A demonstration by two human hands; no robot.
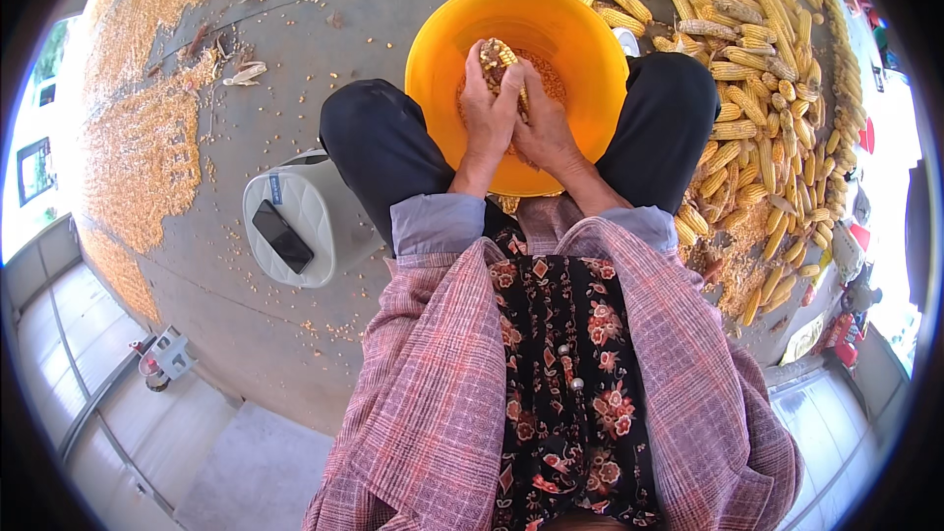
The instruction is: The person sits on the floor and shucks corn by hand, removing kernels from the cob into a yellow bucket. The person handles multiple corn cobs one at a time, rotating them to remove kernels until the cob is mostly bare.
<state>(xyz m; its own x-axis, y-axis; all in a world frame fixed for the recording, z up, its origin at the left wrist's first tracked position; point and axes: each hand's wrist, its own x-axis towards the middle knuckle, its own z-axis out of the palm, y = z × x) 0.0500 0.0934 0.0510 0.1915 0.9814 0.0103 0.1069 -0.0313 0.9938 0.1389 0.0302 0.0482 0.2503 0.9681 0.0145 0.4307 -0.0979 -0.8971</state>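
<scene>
Both my hands grip one partly shelled corn cob over the mouth of a yellow plastic tub. My left hand wraps the cob's left side, and my right hand closes on it from the right, the two touching. Yellow kernels show on the cob's upper right, while its left face is mostly bare and brownish. Loose corn kernels cover the tub's bottom, partly hidden by my hands. The tub stands between my bent knees.
On the right lies a large heap of husked corn cobs. Shelled kernels spread thickly across the floor at left. Beside my left knee, a smartphone rests on a pale padded stool. A dry husk lies on the grey floor.
</scene>
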